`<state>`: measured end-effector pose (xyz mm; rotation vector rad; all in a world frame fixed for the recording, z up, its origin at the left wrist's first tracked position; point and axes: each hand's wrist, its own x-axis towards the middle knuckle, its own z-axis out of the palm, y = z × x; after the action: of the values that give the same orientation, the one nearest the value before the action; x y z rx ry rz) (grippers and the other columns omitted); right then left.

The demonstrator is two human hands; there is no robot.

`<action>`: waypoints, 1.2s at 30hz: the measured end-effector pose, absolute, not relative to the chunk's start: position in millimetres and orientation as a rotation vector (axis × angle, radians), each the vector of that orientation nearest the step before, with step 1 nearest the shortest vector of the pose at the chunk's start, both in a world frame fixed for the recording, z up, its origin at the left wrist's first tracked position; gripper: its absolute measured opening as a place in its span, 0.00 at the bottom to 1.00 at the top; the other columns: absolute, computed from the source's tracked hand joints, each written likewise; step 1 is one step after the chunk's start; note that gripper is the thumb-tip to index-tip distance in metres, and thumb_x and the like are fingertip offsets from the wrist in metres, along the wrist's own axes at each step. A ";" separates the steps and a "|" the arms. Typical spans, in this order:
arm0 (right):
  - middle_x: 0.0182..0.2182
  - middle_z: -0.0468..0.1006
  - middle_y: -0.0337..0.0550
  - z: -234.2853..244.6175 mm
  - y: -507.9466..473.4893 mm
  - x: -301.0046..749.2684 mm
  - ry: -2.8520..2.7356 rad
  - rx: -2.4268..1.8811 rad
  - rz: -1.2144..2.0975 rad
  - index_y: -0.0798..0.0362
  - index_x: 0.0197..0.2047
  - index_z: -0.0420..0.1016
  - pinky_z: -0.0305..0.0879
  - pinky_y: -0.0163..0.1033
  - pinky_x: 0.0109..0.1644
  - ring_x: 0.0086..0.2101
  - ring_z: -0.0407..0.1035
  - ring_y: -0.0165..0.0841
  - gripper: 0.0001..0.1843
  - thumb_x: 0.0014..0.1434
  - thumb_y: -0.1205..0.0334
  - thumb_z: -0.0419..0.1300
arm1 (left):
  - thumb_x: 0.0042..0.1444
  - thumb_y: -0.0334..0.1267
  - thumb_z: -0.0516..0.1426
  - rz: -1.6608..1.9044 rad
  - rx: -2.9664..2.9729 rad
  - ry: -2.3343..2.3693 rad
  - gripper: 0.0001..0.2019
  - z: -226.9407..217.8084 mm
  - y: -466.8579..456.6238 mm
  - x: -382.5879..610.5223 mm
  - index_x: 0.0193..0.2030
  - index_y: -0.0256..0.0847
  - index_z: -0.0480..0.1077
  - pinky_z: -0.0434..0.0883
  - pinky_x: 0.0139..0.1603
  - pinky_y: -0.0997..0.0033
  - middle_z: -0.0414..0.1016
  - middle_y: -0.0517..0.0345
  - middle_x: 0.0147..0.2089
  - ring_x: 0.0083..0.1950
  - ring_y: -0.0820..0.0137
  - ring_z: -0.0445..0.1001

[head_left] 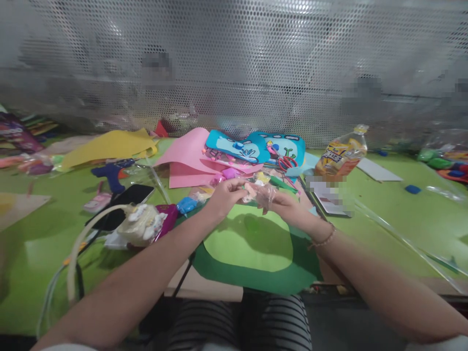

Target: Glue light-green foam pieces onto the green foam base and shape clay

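Both hands up, meeting over the middle of the counter [402, 209], a little in from its near edge.

- left hand [224, 195]: fingers clenched in a pinch on the left end of a small clear bag [258, 192].
- right hand [288, 207]: fingers closed on the bag's right end from below, beaded bracelet [323, 240] on the wrist.
- The bag is in the air between the two hands, above the far rim of the dark green sheet [256, 280]. That sheet lies at the near edge with a light green oval [252, 243] on top of it. The bag holds small pale and coloured bits, too blurred to identify.

Handling, my read: thin film, nearly weightless, floppy and a bit slick, with loose contents that shift. Best pinched on the film at an end or corner, not through the bits. A light grip should do, since squeezing only bunches it up.

Around it:
- pink sheet [186, 156] and blue printed pieces [237, 146] just behind the hands, red-handled scissors [287, 162] beside those
- yellow sheet [109, 146] toward the far left, blue glue gun [111, 175] in front of it
- dark phone [127, 197] and a white plush thing [142, 224] left of the left forearm
- drink bottle [341, 156] lying tilted toward the far right
- perforated screen [234, 73] along the far edge
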<state>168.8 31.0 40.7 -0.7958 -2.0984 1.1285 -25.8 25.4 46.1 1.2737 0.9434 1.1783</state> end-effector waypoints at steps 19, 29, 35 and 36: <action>0.53 0.67 0.42 45.2 18.4 168.4 -2.394 -0.734 1.096 0.45 0.55 0.70 0.52 0.48 0.64 0.57 0.57 0.37 0.19 0.64 0.59 0.47 | 0.46 0.39 0.61 0.848 1.645 1.024 0.07 54.2 22.2 -30.8 0.28 0.38 0.76 0.64 0.27 0.75 0.75 0.56 0.26 0.27 0.74 0.69; 0.63 0.55 0.41 42.0 7.0 164.5 -2.568 -0.585 0.933 0.46 0.62 0.61 0.43 0.52 0.67 0.63 0.45 0.39 0.23 0.64 0.61 0.47 | 0.48 0.39 0.60 0.803 1.644 1.016 0.07 57.2 17.2 -29.3 0.25 0.39 0.75 0.57 0.22 0.75 0.70 0.59 0.21 0.18 0.79 0.59; 0.62 0.58 0.40 40.2 12.4 164.5 -2.576 -0.555 0.935 0.45 0.61 0.63 0.39 0.54 0.67 0.64 0.44 0.40 0.24 0.62 0.66 0.46 | 0.48 0.38 0.59 0.827 1.672 1.005 0.07 62.0 14.6 -29.1 0.25 0.38 0.74 0.59 0.22 0.77 0.72 0.58 0.22 0.22 0.77 0.64; 0.61 0.59 0.41 40.3 13.4 165.1 -2.569 -0.557 0.936 0.45 0.61 0.63 0.39 0.54 0.67 0.63 0.44 0.40 0.24 0.62 0.66 0.46 | 0.49 0.39 0.59 0.818 1.668 1.004 0.07 62.0 14.8 -29.1 0.25 0.38 0.74 0.59 0.22 0.77 0.71 0.58 0.22 0.22 0.77 0.63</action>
<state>165.1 13.4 40.3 -0.5567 -2.5689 0.9364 -29.1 14.8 62.0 1.6676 1.0040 0.8183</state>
